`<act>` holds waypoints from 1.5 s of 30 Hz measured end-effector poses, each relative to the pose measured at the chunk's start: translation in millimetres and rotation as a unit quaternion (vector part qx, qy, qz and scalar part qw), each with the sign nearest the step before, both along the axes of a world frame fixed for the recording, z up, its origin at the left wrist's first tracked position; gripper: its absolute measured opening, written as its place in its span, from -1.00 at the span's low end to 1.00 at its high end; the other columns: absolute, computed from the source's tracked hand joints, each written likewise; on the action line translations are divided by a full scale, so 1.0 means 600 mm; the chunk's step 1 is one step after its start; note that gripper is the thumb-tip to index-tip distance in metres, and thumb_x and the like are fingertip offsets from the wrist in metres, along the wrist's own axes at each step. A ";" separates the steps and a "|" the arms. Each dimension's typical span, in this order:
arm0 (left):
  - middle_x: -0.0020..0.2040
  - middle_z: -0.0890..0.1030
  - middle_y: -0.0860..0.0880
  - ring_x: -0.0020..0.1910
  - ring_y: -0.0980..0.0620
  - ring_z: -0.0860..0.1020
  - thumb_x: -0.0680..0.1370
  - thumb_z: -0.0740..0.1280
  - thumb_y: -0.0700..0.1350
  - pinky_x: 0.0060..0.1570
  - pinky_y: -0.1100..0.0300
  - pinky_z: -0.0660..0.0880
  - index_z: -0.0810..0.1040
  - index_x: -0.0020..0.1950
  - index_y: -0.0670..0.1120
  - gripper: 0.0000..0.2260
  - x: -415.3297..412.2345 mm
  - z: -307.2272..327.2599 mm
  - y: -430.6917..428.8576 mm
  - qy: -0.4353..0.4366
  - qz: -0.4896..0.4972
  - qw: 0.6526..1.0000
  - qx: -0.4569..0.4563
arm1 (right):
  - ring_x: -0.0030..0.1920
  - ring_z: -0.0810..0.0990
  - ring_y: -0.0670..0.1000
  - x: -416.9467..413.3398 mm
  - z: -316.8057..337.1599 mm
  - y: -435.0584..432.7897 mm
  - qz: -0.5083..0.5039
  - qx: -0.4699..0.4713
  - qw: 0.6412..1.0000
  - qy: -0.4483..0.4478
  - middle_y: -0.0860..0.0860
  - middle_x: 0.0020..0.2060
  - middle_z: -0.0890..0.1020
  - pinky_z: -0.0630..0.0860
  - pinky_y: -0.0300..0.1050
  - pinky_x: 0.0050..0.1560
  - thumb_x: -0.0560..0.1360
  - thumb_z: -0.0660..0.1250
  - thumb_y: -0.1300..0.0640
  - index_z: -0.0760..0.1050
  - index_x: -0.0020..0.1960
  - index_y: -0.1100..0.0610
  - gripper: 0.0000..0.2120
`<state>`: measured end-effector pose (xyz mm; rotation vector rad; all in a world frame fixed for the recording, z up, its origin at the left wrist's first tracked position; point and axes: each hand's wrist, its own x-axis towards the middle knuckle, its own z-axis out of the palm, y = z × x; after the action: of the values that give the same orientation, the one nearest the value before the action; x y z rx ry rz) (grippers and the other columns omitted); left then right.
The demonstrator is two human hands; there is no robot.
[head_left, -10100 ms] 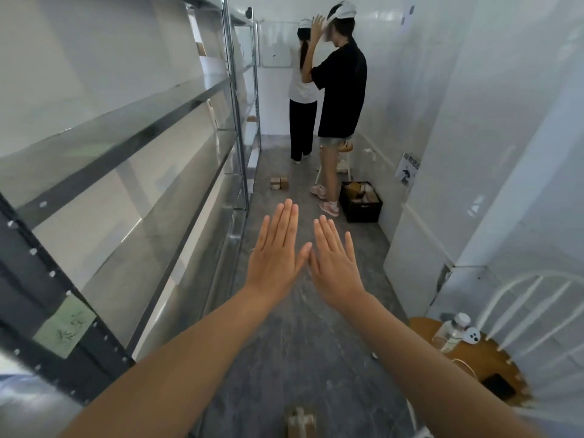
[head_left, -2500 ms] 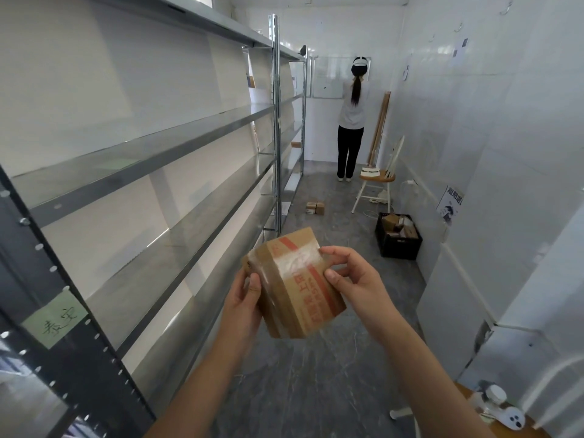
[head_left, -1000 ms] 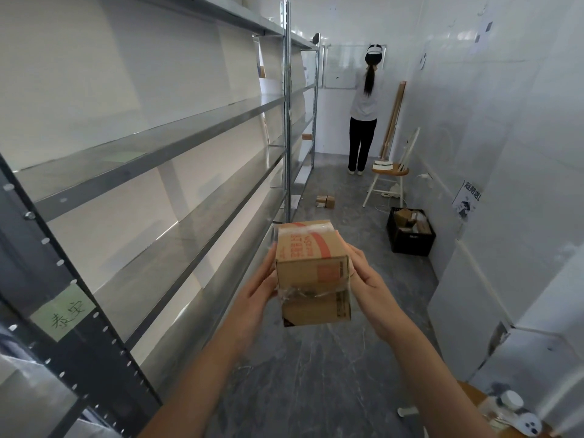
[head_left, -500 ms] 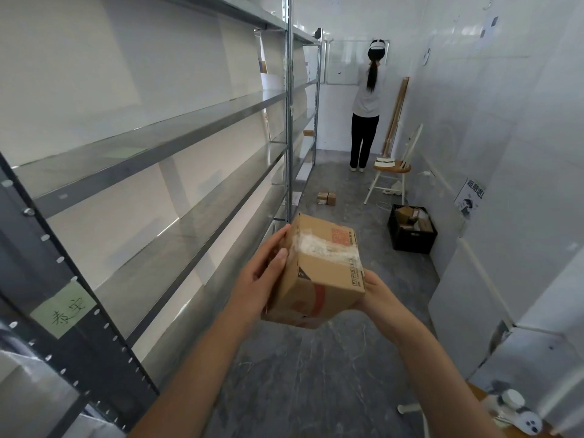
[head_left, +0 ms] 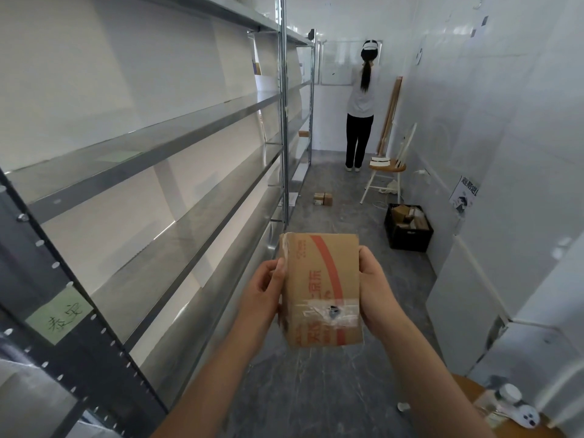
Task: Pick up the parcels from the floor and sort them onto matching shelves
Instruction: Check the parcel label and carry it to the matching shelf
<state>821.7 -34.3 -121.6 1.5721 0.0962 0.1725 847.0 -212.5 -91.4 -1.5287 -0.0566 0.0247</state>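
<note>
I hold a brown cardboard parcel (head_left: 320, 289) with red printing and clear tape in front of me at chest height. My left hand (head_left: 264, 287) grips its left edge and my right hand (head_left: 374, 290) grips its right edge. A broad printed face is turned up toward me. The metal shelves (head_left: 177, 197) run along my left, and their nearer boards are bare. A green handwritten label (head_left: 60, 314) is stuck on the nearest dark upright. Small parcels (head_left: 323, 198) lie on the floor further down the aisle.
A black crate (head_left: 407, 229) of parcels stands by the right wall. Beyond it is a wooden chair (head_left: 387, 172). A person (head_left: 361, 102) stands at the far end facing a whiteboard. A round wooden table (head_left: 474, 403) with a bottle sits at my lower right.
I have turned the parcel in my hands, from tilted with its taped top showing to flat with a broad red-printed face toward me. Both hands stay on its sides.
</note>
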 end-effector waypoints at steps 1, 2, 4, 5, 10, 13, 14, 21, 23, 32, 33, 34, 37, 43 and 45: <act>-0.15 0.73 0.13 -0.17 0.23 0.69 0.50 0.21 0.32 -0.17 0.16 0.65 0.60 0.06 0.14 -0.65 0.001 0.002 -0.001 0.003 0.003 1.000 -0.002 | -0.18 0.69 0.01 0.000 -0.001 -0.001 0.004 -0.004 1.000 -0.003 0.19 0.02 0.64 0.65 -0.11 -0.27 0.55 0.34 0.32 0.48 0.08 0.19 -0.87; -0.15 0.72 0.13 -0.20 0.26 0.68 0.56 0.19 0.28 -0.21 0.20 0.62 0.59 0.07 0.13 -0.68 0.002 0.004 -0.001 0.007 0.004 1.000 -0.005 | -0.13 0.70 0.07 0.001 -0.004 -0.002 0.006 -0.003 1.000 -0.005 0.22 0.04 0.64 0.66 -0.08 -0.24 0.55 0.34 0.32 0.49 0.06 0.17 -0.87; -0.09 0.71 0.06 -0.21 0.22 0.69 0.60 0.18 0.23 -0.27 0.22 0.62 0.53 0.14 0.07 -0.70 0.003 0.006 -0.001 0.013 0.000 1.000 -0.020 | -0.02 0.70 0.21 0.001 -0.006 -0.002 0.008 0.007 1.000 -0.008 0.25 0.05 0.66 0.67 0.02 -0.16 0.56 0.35 0.29 0.54 0.04 0.13 -0.90; -0.08 0.70 0.01 -0.23 0.18 0.69 0.59 0.19 0.22 -0.29 0.21 0.64 0.47 0.18 0.06 -0.69 0.002 0.007 -0.002 0.010 0.000 1.000 -0.029 | 0.00 0.70 0.25 0.001 -0.007 -0.002 0.010 0.013 1.000 -0.007 0.24 0.04 0.67 0.66 0.04 -0.15 0.58 0.34 0.26 0.56 0.04 0.11 -0.91; -0.03 0.66 -0.27 -0.23 0.01 0.68 0.69 0.13 0.08 -0.34 0.19 0.65 0.27 0.09 0.10 -0.91 0.002 0.011 -0.005 -0.023 0.000 0.999 -0.026 | 0.02 0.71 0.20 0.000 -0.009 -0.001 0.019 0.022 1.000 -0.001 0.16 0.05 0.70 0.65 0.06 -0.10 0.65 0.26 0.01 0.57 0.12 0.01 -0.85; 0.07 0.62 -0.30 -0.18 0.00 0.65 0.71 0.09 0.09 -0.34 0.25 0.62 0.35 0.08 0.10 -0.89 -0.001 0.016 -0.011 -0.030 0.007 1.000 -0.003 | -0.04 0.72 0.13 -0.003 -0.007 0.001 0.029 0.026 0.999 -0.002 0.13 0.03 0.72 0.64 0.15 -0.03 0.65 0.20 -0.08 0.56 0.11 0.01 -0.78; 0.08 0.61 -0.24 -0.18 0.04 0.64 0.70 0.08 0.11 -0.33 0.29 0.60 0.37 0.11 0.11 -0.86 -0.002 0.016 -0.012 -0.042 0.016 0.999 0.008 | -0.06 0.71 0.11 -0.004 -0.006 0.001 0.032 0.027 0.999 -0.006 0.13 0.02 0.72 0.64 0.14 -0.03 0.65 0.20 -0.07 0.56 0.11 0.02 -0.77; 0.31 0.55 0.02 0.26 0.11 0.60 0.54 -0.01 0.39 0.19 0.17 0.61 0.48 0.33 0.18 -0.47 -0.005 0.013 -0.012 -0.068 0.016 0.997 0.043 | 0.00 0.73 -0.02 -0.005 -0.012 0.006 0.005 0.016 0.999 -0.049 0.02 0.10 0.69 0.65 -0.02 -0.01 0.65 0.17 -0.11 0.51 0.24 -0.03 -0.73; 0.31 0.58 -0.01 0.22 0.09 0.64 0.50 0.01 0.41 0.05 0.28 0.64 0.43 0.42 0.08 -0.36 -0.003 0.012 -0.009 -0.036 0.004 0.999 0.028 | 0.07 0.71 -0.02 -0.007 -0.014 0.006 0.005 0.011 0.998 -0.064 -0.01 0.21 0.62 0.64 0.05 0.12 0.64 0.19 -0.10 0.48 0.30 -0.06 -0.71; 0.20 0.70 0.06 0.16 0.12 0.69 0.45 0.06 0.46 0.17 0.15 0.62 0.55 0.30 0.15 -0.39 -0.021 0.014 -0.003 0.022 -0.034 0.999 0.000 | 0.06 0.67 -0.22 -0.012 -0.012 0.000 0.017 0.003 0.997 -0.071 -0.06 0.25 0.58 0.62 -0.32 -0.12 0.62 0.25 -0.01 0.34 0.45 -0.11 -0.59; 0.17 0.73 0.08 0.17 0.10 0.69 0.44 0.06 0.47 0.23 0.08 0.60 0.58 0.29 0.16 -0.37 -0.021 0.012 -0.003 0.026 -0.026 0.999 -0.008 | 0.04 0.66 -0.25 -0.013 -0.011 -0.001 0.018 0.006 0.997 -0.072 -0.06 0.25 0.59 0.60 -0.37 -0.14 0.61 0.28 0.02 0.33 0.48 -0.07 -0.55; 0.13 0.75 0.10 0.16 0.09 0.69 0.45 0.05 0.46 0.25 0.05 0.60 0.60 0.25 0.18 -0.40 -0.020 0.011 -0.003 0.028 -0.018 0.999 -0.017 | 0.03 0.67 -0.25 -0.014 -0.008 -0.002 0.021 0.007 0.997 -0.073 -0.06 0.24 0.61 0.59 -0.37 -0.14 0.59 0.31 0.03 0.34 0.49 -0.05 -0.52; 0.05 0.77 0.14 0.13 0.06 0.71 0.52 0.03 0.37 0.24 -0.02 0.61 0.63 0.12 0.21 -0.53 -0.019 0.009 -0.007 0.034 -0.006 0.998 -0.047 | 0.01 0.71 -0.12 -0.018 0.001 -0.005 0.027 0.009 0.997 -0.076 -0.06 0.10 0.71 0.63 -0.29 -0.14 0.55 0.39 0.07 0.43 0.43 -0.06 -0.54; 0.26 0.67 0.10 0.27 0.01 0.65 0.63 0.07 0.31 0.21 -0.08 0.62 0.44 0.45 0.21 -0.55 -0.012 -0.009 -0.010 -0.025 0.024 0.998 -0.057 | -0.03 0.71 0.02 -0.018 0.011 -0.010 -0.012 0.000 0.996 -0.094 -0.05 0.06 0.70 0.68 -0.12 -0.12 0.46 0.49 0.05 0.53 0.31 -0.12 -0.57; 0.24 0.64 0.13 0.23 0.03 0.66 0.64 0.09 0.26 0.16 -0.09 0.64 0.32 0.50 0.26 -0.58 -0.011 -0.007 -0.010 -0.053 0.054 0.996 -0.039 | -0.04 0.71 0.00 -0.017 0.008 -0.013 -0.013 -0.002 0.995 -0.098 -0.08 0.05 0.70 0.68 -0.11 -0.10 0.47 0.49 0.07 0.53 0.29 -0.09 -0.59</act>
<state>815.4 -40.6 -125.8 1.4779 0.1029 0.3324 837.0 -220.3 -86.5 -1.5308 -0.1924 -0.1463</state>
